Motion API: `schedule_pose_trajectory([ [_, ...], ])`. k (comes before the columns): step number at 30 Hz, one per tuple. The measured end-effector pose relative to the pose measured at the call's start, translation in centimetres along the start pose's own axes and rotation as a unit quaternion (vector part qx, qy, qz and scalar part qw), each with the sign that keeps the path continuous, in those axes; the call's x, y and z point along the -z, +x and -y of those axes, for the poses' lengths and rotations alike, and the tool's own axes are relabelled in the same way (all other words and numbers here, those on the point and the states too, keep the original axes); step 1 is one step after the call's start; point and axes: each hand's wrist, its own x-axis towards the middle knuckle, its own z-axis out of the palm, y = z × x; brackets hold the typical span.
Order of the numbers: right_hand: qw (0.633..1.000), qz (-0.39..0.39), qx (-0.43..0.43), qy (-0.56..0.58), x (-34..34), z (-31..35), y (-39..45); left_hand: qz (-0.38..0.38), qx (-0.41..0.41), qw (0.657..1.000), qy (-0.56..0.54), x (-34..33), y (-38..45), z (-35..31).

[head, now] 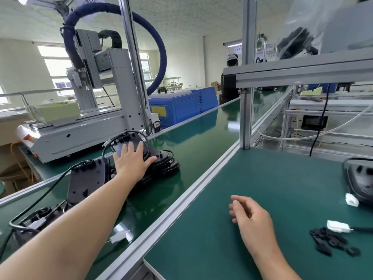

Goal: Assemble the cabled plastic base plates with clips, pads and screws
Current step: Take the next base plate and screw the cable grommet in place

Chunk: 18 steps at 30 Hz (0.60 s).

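Note:
My left hand (132,161) reaches out over the green conveyor belt (201,142) and lies flat, fingers spread, on the top plate of a stack of black cabled base plates (161,158). Two more black plates lie nearer on the belt, one (86,178) just left of my forearm and one (34,221) at the lower left with a white connector (118,237). My right hand (249,215) hovers over the green work mat (262,178), fingers loosely curled, holding nothing. A pile of small black clips (333,242) lies to its right.
Another black base plate (361,178) with white connectors (352,200) sits at the right edge of the mat. An aluminium rail (181,201) separates mat and belt. A grey screw-driving machine (84,118) stands behind the belt. A frame post (245,118) rises at the mat's far corner.

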Motion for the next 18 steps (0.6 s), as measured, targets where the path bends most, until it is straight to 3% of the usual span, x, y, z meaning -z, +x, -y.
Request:
schedule_pose_trajectory([
  [5, 0.995, -0.053, -0.017, 0.082, 1.7, 1.7, 0.1, -0.043, -0.085, 0.992, -0.079, 2.1, -2.3, -6.1],
  [8, 0.989, -0.088, -0.016, 0.121, 4.6, 3.3, 0.4, -0.028, -0.169, 0.973, -0.156, 2.6, -5.2, -12.2],
  [12, 0.987, -0.125, 0.016, 0.103, 11.8, 4.1, -0.6, 0.021, -0.241, 0.923, -0.299, 3.4, -10.6, -21.3],
  [18, 0.969, -0.242, 0.048, 0.023, 22.9, 3.1, -3.1, 0.098, -0.349, 0.840, -0.403, 7.3, -17.6, -34.0],
])
